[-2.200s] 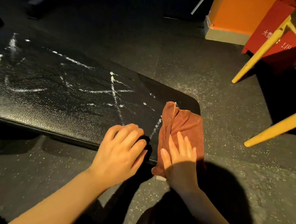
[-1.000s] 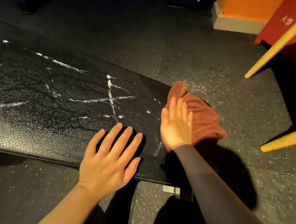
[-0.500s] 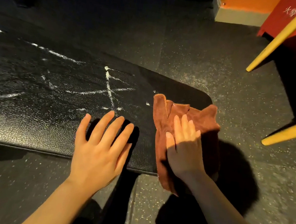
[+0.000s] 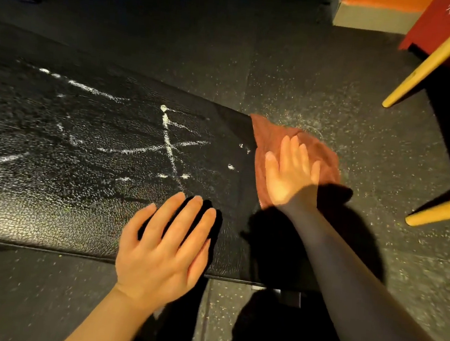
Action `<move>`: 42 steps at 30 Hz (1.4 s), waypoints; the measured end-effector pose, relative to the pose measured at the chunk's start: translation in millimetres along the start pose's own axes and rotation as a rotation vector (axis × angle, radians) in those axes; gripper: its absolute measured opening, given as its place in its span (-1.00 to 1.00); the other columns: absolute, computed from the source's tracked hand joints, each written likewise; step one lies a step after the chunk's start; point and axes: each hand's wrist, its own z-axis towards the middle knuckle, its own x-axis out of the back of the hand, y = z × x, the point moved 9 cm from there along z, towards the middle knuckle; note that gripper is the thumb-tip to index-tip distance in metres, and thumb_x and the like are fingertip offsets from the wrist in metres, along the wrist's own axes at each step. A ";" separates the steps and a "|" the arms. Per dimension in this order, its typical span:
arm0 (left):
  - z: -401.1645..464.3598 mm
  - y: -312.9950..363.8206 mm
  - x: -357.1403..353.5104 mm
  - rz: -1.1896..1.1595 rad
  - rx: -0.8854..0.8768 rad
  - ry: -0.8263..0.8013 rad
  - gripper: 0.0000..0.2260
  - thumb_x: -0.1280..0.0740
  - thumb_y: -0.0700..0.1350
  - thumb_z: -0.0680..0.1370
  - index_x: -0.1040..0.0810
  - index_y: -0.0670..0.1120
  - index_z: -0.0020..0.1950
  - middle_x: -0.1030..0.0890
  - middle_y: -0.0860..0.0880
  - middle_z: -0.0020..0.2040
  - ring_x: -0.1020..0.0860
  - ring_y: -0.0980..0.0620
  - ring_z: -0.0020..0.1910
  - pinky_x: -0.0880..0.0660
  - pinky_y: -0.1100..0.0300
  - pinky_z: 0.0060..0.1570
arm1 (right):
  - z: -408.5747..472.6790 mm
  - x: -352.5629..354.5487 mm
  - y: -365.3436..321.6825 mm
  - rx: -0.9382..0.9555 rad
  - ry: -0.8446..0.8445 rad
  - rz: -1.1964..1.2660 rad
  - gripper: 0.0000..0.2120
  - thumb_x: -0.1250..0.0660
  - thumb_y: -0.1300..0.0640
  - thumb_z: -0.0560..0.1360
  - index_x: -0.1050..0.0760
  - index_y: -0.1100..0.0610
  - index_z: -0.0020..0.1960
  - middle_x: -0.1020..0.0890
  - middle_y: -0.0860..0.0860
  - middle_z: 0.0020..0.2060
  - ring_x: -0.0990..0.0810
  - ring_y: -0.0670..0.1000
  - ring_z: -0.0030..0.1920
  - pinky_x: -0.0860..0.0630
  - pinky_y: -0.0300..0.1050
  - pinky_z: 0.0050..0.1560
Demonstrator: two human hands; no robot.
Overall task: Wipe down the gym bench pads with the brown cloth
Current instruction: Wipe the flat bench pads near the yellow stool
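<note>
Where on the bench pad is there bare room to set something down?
Free: the bench pad left of the left hand, below the white streaks. Crowded: the right end, where the right hand presses the brown cloth.

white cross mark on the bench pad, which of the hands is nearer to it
Left. The left hand lies flat on the bench pad, fingertips just below the white cross mark. The right hand presses the brown cloth farther right, at the pad's end.

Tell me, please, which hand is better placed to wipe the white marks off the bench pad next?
The right hand: it already presses flat on the brown cloth at the bench pad end, beside the white marks. The left hand rests bare.
</note>
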 end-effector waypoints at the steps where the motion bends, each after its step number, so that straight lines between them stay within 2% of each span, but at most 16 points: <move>1: 1.0 -0.4 0.8 -0.005 0.007 -0.001 -0.69 -0.27 0.02 0.58 -0.69 -0.03 0.21 -0.65 -0.08 0.22 -0.49 -0.10 0.28 -0.35 -0.04 0.20 | -15.4 1.5 -5.9 0.026 0.038 0.029 -0.31 0.22 -0.21 0.61 -0.03 0.16 0.61 -0.09 0.11 0.60 -0.03 0.12 0.59 0.08 0.20 0.53; 3: 3.6 -2.2 1.4 -0.012 0.030 -0.015 -0.71 -0.27 0.01 0.58 -0.68 -0.04 0.20 -0.65 -0.09 0.22 -0.48 -0.11 0.29 -0.37 -0.06 0.19 | -51.6 0.3 -19.1 0.108 0.075 0.118 -0.24 0.22 -0.24 0.56 -0.12 0.20 0.59 -0.17 0.14 0.57 -0.11 0.16 0.58 0.04 0.16 0.52; 6: 6.3 -4.2 2.0 -0.021 0.067 -0.050 -0.71 -0.25 0.01 0.61 -0.65 -0.05 0.23 -0.63 -0.10 0.25 -0.46 -0.11 0.31 -0.34 -0.07 0.24 | -106.7 -2.5 -23.8 0.209 0.092 0.148 -0.31 0.09 -0.19 0.59 -0.25 0.24 0.54 -0.29 0.17 0.52 -0.21 0.19 0.54 -0.05 0.15 0.51; 9: 6.8 -5.1 2.8 -0.037 0.079 -0.082 -0.71 -0.23 0.00 0.62 -0.64 -0.06 0.23 -0.60 -0.12 0.27 -0.44 -0.12 0.33 -0.32 -0.09 0.27 | -155.8 3.4 -27.3 0.484 0.214 0.029 -0.58 -0.04 0.03 0.68 -0.46 0.29 0.33 -0.46 0.25 0.39 -0.35 0.30 0.46 -0.18 0.25 0.47; 12: 6.5 -5.4 5.3 -0.066 0.095 -0.090 -0.71 -0.23 -0.02 0.61 -0.65 -0.07 0.21 -0.59 -0.13 0.28 -0.43 -0.13 0.34 -0.29 -0.11 0.30 | -166.5 4.9 -21.0 0.535 0.249 -0.107 -0.83 -0.11 0.20 0.64 -0.40 0.24 0.16 -0.54 0.31 0.28 -0.44 0.40 0.35 -0.34 0.45 0.31; 14: 6.8 -6.0 6.4 -0.079 0.127 -0.084 -0.72 -0.22 -0.03 0.62 -0.66 -0.07 0.19 -0.60 -0.12 0.27 -0.44 -0.13 0.34 -0.29 -0.12 0.30 | -142.9 4.9 -17.1 0.340 0.052 -0.079 -0.63 -0.02 0.05 0.66 -0.37 0.24 0.33 -0.40 0.28 0.43 -0.27 0.34 0.49 -0.16 0.42 0.45; 16: 6.9 -4.7 4.5 -0.061 0.141 -0.089 -0.71 -0.22 -0.01 0.63 -0.67 -0.07 0.19 -0.61 -0.12 0.26 -0.45 -0.13 0.34 -0.31 -0.12 0.30 | -117.1 0.2 -6.5 0.137 -0.122 0.060 -0.25 0.23 -0.25 0.52 -0.09 0.10 0.60 -0.06 0.08 0.60 0.07 0.11 0.60 0.24 0.15 0.54; 17: 7.1 -4.0 3.3 -0.046 0.144 -0.095 -0.70 -0.23 0.02 0.63 -0.67 -0.07 0.19 -0.61 -0.11 0.27 -0.46 -0.13 0.35 -0.32 -0.12 0.29 | -105.6 -0.7 -6.2 0.131 -0.112 0.096 -0.17 0.34 -0.29 0.43 0.05 0.03 0.62 0.06 0.01 0.61 0.17 0.03 0.60 0.32 0.07 0.52; 19: 7.9 -4.6 0.1 -0.023 0.164 -0.106 -0.68 -0.25 0.08 0.61 -0.67 -0.06 0.19 -0.60 -0.11 0.28 -0.47 -0.13 0.35 -0.34 -0.13 0.28 | -82.0 2.3 -11.3 0.165 -0.062 0.135 -0.18 0.35 -0.27 0.43 0.03 0.00 0.62 0.03 0.00 0.61 0.11 0.03 0.60 0.23 0.13 0.53; 21: 7.2 -4.4 -2.5 -0.016 0.185 -0.100 -0.65 -0.29 0.12 0.58 -0.66 -0.05 0.21 -0.60 -0.11 0.29 -0.48 -0.14 0.36 -0.35 -0.14 0.28 | -58.6 2.9 -11.5 0.205 0.021 0.088 -0.31 0.21 -0.18 0.54 -0.17 0.08 0.58 -0.18 0.09 0.57 -0.13 0.13 0.57 -0.03 0.31 0.50; 23: 4.7 -1.1 -1.7 0.001 0.166 -0.055 -0.64 -0.29 0.12 0.57 -0.61 -0.03 0.27 -0.59 -0.09 0.31 -0.48 -0.13 0.35 -0.30 -0.15 0.30 | -35.1 2.3 -9.5 0.224 0.063 0.041 -0.39 0.15 -0.09 0.60 -0.26 0.14 0.55 -0.30 0.14 0.53 -0.26 0.19 0.53 -0.17 0.39 0.44; 26: -0.4 5.1 -1.5 0.040 0.079 0.007 -0.57 -0.22 0.11 0.56 -0.48 0.02 0.39 -0.50 -0.05 0.36 -0.47 -0.12 0.34 -0.23 -0.11 0.35 | 2.2 8.6 -7.6 0.197 0.073 0.091 -0.34 0.19 -0.12 0.57 -0.25 0.14 0.55 -0.28 0.14 0.53 -0.22 0.20 0.54 -0.10 0.36 0.46; 30: -2.3 7.0 -4.0 0.048 0.042 0.024 -0.54 -0.21 0.10 0.54 -0.46 0.04 0.43 -0.47 -0.02 0.38 -0.45 -0.09 0.35 -0.22 -0.06 0.36 | 24.8 17.5 -3.2 0.155 0.155 0.141 -0.33 0.18 -0.16 0.56 -0.26 0.10 0.55 -0.29 0.13 0.53 -0.23 0.19 0.54 -0.08 0.40 0.47; 34: -0.6 5.6 -3.9 0.035 0.068 0.014 -0.55 -0.25 0.07 0.52 -0.49 0.03 0.40 -0.46 -0.03 0.39 -0.45 -0.09 0.35 -0.22 -0.06 0.37 | 14.2 7.3 -1.8 0.070 0.010 0.061 -0.45 0.18 -0.22 0.65 0.07 -0.14 0.61 0.04 -0.06 0.62 0.09 0.05 0.60 0.22 0.37 0.48; 37: 2.8 2.0 -2.4 0.016 0.088 0.004 -0.58 -0.25 0.06 0.54 -0.49 0.02 0.39 -0.51 -0.04 0.39 -0.44 -0.09 0.36 -0.22 -0.08 0.37 | -11.2 1.8 -10.6 0.050 -0.087 0.032 -0.45 0.18 -0.24 0.64 0.16 -0.18 0.60 0.13 -0.10 0.61 0.20 0.03 0.60 0.26 0.35 0.50; 42: 7.0 -2.5 1.1 -0.053 0.131 -0.038 -0.65 -0.25 0.03 0.59 -0.58 -0.04 0.33 -0.57 -0.10 0.34 -0.43 -0.10 0.38 -0.23 -0.11 0.37 | -81.2 -9.3 -37.0 0.116 -0.123 0.002 -0.18 0.41 -0.36 0.42 0.12 -0.10 0.62 0.17 -0.06 0.61 0.22 0.08 0.60 0.24 0.34 0.49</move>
